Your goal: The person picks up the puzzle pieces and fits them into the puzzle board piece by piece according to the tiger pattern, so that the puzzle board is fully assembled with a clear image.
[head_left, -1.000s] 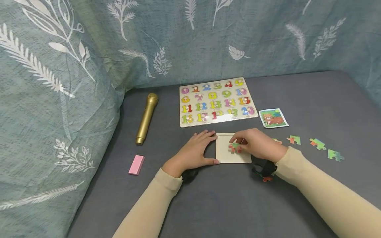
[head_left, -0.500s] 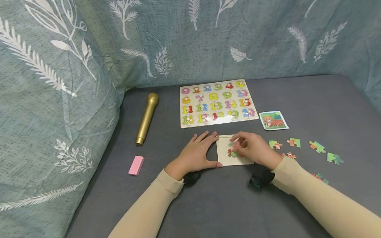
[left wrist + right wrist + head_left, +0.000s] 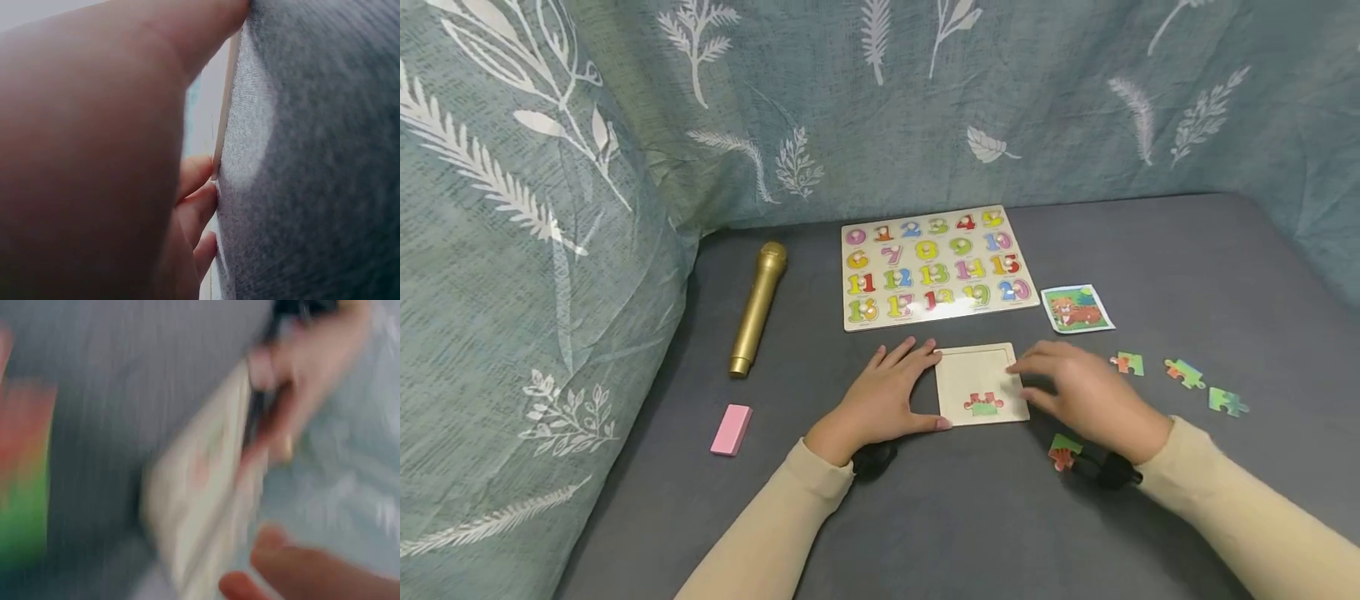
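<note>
A small pale wooden puzzle tray [image 3: 955, 375] lies on the dark cloth. One red-and-green jigsaw piece [image 3: 983, 405] rests on it near its front edge. My left hand [image 3: 880, 396] lies with spread fingers, thumb and fingertips touching the tray's left side; the left wrist view shows fingers [image 3: 199, 206] against its edge. Just off the right edge hovers my right hand [image 3: 1082, 396], fingers apart and holding nothing visible. Below its wrist lies another jigsaw piece [image 3: 1063, 451], partly covered by the black wrist camera. The right wrist view is blurred.
Loose jigsaw pieces [image 3: 1183, 373] lie farther right. Behind the tray are a number puzzle board [image 3: 913, 252] and a bear picture card [image 3: 1077, 309]. A gold microphone [image 3: 756, 312] and a pink block [image 3: 731, 430] are at left. Patterned curtain [image 3: 925, 125] borders the back.
My right hand has put the jigsaw piece down on the tray, let go of it and drawn back to the right. The left hand stays at the tray's left side.
</note>
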The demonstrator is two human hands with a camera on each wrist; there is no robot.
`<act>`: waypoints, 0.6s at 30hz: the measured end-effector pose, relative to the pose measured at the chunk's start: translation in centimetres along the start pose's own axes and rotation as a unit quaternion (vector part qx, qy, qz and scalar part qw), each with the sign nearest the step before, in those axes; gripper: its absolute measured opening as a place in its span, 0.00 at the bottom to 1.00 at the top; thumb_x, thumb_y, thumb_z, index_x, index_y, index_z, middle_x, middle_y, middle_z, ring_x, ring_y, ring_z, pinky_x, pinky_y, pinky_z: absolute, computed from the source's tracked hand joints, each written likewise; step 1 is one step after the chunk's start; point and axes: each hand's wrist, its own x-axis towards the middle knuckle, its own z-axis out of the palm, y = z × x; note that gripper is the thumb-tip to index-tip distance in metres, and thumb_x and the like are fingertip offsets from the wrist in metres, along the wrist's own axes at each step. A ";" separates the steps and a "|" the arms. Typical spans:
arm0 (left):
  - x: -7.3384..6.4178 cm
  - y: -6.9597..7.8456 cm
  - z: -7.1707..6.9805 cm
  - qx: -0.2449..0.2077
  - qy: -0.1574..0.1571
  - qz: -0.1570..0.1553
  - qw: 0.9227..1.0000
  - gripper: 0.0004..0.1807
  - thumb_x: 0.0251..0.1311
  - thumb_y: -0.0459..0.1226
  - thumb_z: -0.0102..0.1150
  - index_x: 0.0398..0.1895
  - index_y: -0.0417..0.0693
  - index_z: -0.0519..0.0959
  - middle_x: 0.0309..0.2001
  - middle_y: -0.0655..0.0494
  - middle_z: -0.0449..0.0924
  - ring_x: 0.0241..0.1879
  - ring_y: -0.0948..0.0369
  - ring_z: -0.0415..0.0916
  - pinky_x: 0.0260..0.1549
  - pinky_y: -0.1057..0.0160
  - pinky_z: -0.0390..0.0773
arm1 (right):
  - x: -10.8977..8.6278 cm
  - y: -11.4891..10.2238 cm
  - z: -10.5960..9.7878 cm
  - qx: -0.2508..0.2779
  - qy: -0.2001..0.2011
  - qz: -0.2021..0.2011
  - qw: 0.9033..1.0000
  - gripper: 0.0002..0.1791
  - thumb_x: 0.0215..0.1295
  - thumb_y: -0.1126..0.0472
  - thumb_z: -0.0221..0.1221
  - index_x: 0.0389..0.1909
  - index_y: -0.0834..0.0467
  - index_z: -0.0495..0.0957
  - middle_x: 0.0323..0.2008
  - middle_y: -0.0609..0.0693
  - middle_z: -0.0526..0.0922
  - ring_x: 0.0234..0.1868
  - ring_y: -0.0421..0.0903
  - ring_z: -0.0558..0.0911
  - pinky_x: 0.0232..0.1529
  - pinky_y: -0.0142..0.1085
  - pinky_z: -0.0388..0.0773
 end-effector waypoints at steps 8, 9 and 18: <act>-0.4 -0.3 0.1 -0.010 0.005 -0.007 1.000 0.55 0.59 0.64 0.71 0.84 0.53 0.59 0.84 0.58 0.49 0.83 0.56 0.38 0.78 0.44 0.37 | -1.2 5.2 -1.8 -0.047 -0.036 0.085 0.995 0.12 0.53 0.66 0.79 0.39 0.60 0.91 0.42 0.56 0.85 0.43 0.60 0.81 0.46 0.55 0.78; -0.4 -0.4 0.1 -0.011 0.006 -0.007 1.000 0.55 0.59 0.64 0.72 0.84 0.53 0.59 0.84 0.58 0.49 0.83 0.55 0.38 0.78 0.44 0.37 | -1.1 5.5 -1.8 -0.035 -0.044 0.088 0.995 0.10 0.54 0.66 0.79 0.37 0.60 0.90 0.40 0.54 0.85 0.42 0.58 0.81 0.45 0.54 0.79; -0.1 -0.3 0.3 -0.013 0.006 0.006 1.000 0.55 0.60 0.63 0.71 0.84 0.53 0.58 0.84 0.57 0.49 0.83 0.55 0.39 0.78 0.44 0.37 | 0.8 3.6 -2.6 0.130 -0.065 0.047 0.988 0.10 0.61 0.73 0.72 0.34 0.54 0.88 0.31 0.40 0.84 0.28 0.37 0.79 0.31 0.35 0.79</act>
